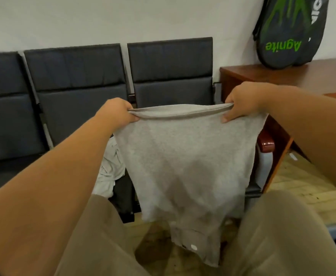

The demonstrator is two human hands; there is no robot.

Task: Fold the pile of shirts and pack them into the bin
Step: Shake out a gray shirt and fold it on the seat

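A row of dark grey padded seats (79,76) lines the white wall (123,16). A light grey knit shirt (183,160) hangs before it. The left hand (116,112) and right hand (242,101), set apart, each pinch one end of its upper edge. A pale crumpled garment (111,168) lies on the seat behind.

Forearms (63,166) bare — trousers (95,236) plain khaki-tan cloth.

A row of dark chairs (77,80) runs along the white wall (123,16) across the upper left and middle of the frame. At upper right a brown desk (282,76) carries a black-and-green racket bag (288,30) leaning on the wall. Wood floor (306,180) shows at lower right.
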